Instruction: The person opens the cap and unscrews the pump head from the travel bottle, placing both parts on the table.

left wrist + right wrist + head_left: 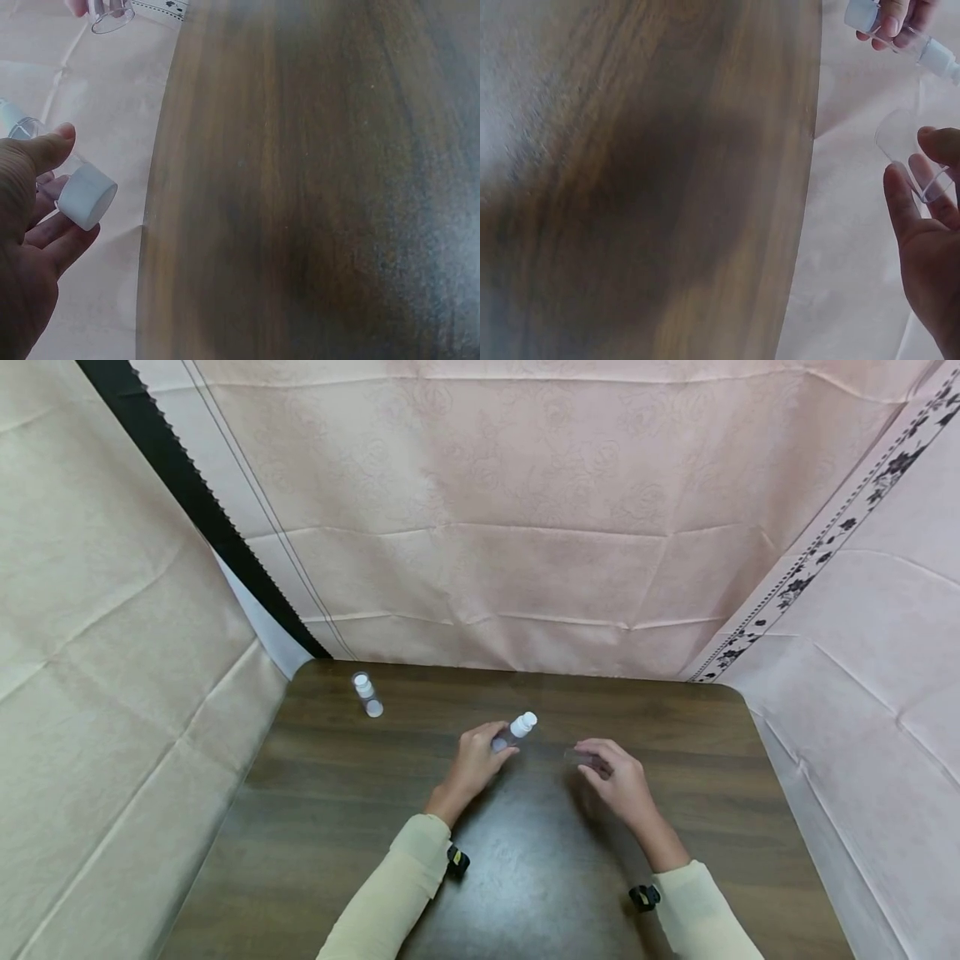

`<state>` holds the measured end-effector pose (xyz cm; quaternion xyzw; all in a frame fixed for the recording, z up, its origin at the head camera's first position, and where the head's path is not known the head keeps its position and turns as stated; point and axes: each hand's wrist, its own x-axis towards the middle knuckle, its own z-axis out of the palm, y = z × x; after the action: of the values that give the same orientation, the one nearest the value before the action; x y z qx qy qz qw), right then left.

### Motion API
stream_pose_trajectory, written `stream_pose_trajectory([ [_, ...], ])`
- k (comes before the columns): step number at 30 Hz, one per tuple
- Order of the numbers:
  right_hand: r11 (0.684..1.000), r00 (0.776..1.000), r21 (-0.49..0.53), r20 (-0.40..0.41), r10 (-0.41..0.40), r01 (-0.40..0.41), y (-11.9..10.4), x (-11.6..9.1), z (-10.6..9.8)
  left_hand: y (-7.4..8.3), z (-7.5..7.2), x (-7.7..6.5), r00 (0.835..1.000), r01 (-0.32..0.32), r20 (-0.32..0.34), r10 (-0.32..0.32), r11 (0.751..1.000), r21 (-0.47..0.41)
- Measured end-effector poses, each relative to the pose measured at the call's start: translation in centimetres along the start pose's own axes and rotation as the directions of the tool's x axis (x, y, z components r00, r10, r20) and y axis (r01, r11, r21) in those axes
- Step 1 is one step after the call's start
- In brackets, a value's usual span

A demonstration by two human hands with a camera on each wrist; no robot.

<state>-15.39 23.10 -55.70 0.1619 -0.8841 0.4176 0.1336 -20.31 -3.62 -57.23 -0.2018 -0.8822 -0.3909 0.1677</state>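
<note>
My left hand (474, 764) grips a small clear bottle (522, 724) with a white top, held tilted above the table. In the left wrist view the white base of this bottle (88, 198) sticks out past the thumb and fingers. A clear, hollow cap (895, 139) is pinched between the thumb and fingers of my right hand (622, 783). The cap is apart from the bottle, a short way to its right. At the far left of the table stands a second small bottle (364, 687), also clear with white parts.
The brown wood-grain table (315, 827) has rounded far corners. Pale pink cloth (525, 527) hangs behind it, and light cloth hangs at the left (112, 693) and right (862, 710) sides. Each wrist wears a small black device (643, 897).
</note>
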Motion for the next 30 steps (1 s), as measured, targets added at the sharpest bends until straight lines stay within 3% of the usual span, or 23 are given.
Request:
stream_pose_trajectory([
  [8, 0.995, 0.999, -0.093, -0.013, -0.044, 0.042, 0.2, 1.0, -0.1, 0.2, 0.1, -0.1, 1.000, 0.009, -0.004, -0.010, 1.000, -0.019],
  [20, 0.989, 1.000, -0.149, 0.005, 0.017, -0.016, 1.4, 3.4, 1.0, 0.5, 0.3, -0.5, 0.999, -0.002, -0.044, 0.001, 0.999, -0.035],
  [30, 0.983, 0.993, -0.178, 0.094, 0.065, -0.048, 2.4, 5.4, 2.3, 0.6, 0.4, -0.8, 0.999, -0.020, -0.047, 0.018, 0.999, -0.038],
])
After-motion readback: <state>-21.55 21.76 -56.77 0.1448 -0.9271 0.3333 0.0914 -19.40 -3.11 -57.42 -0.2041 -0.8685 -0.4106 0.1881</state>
